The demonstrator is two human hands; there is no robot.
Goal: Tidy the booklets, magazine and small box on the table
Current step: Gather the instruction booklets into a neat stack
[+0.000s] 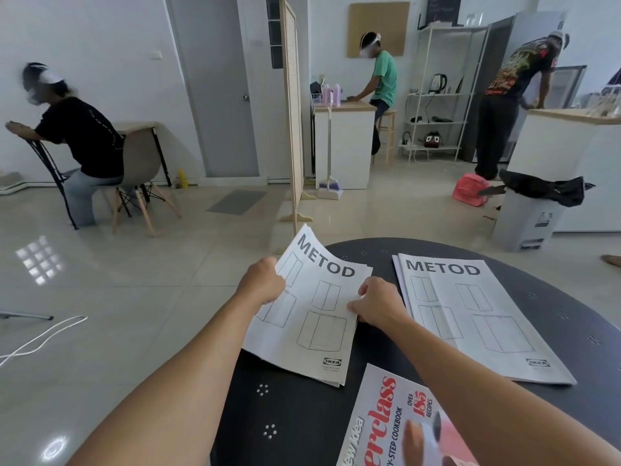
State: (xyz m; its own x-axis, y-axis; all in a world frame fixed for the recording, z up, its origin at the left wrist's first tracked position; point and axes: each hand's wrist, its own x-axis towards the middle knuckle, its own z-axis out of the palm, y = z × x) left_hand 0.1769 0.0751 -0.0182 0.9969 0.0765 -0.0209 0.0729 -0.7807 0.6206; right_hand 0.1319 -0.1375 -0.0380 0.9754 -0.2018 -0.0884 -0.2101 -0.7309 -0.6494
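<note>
Gripping: left hand (263, 280) and right hand (378, 302) pinch opposite edges of a METOD booklet (312, 317), its far corner curled up.
Neighbours: second METOD booklet (477, 317) flat just right; magazine (386, 418) near, under right forearm.
Edges: held booklet overhangs round black table (292, 415) at left rim.
Small box: not visible.

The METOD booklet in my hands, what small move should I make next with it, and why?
Probably carry it right and lay it squarely on the other METOD booklet. Your left hand and right hand hold the tilted booklet by its edges, its far corner hanging off the dark table, while its match lies flat to the right. Stacking the pair looks tidiest.
</note>
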